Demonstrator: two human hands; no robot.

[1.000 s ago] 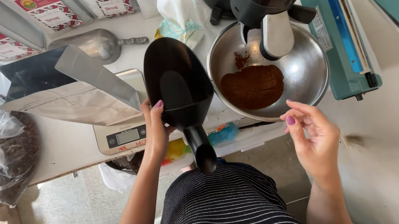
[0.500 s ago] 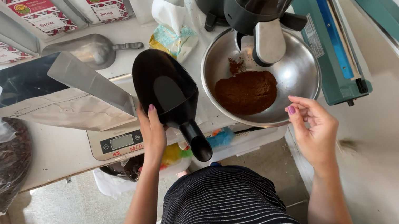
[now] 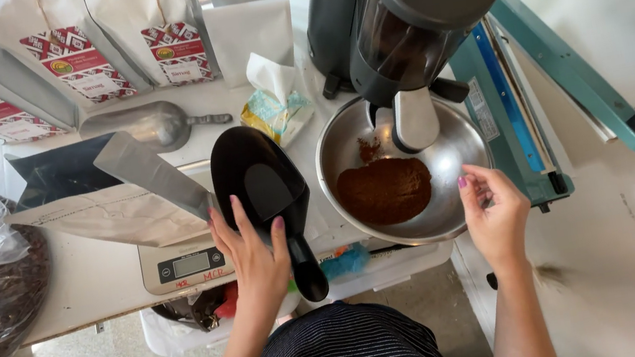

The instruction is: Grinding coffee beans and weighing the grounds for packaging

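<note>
Black scoop (image 3: 262,191): lies on the white table (image 3: 88,283), its bowl overlapping the right end of the digital scale (image 3: 185,265). Long axis runs roughly 11 to 5 o'clock, bowl at the far end, handle pointing back toward the person's body and overhanging the table edge.

Left hand (image 3: 255,256): the nearer hand. Scoop sits at about 1 o'clock from the palm; fingers spread apart, resting against the scoop's left flank and neck, not wrapped round it. Thumb lies beside the handle at 3 o'clock.

Right hand (image 3: 494,210): well apart from the scoop, at 3 o'clock from it. Fingers loosely curled, tips touching or just beside the near rim of the steel bowl (image 3: 457,149); cannot tell if they pinch it.

Bowl holds brown ground powder (image 3: 384,191) and stands under the grinder (image 3: 412,27) spout. Open foil bag (image 3: 110,207) rests on the scale, at 9 o'clock from the scoop. Metal scoop (image 3: 152,126) lies beyond, at 11 o'clock.
</note>
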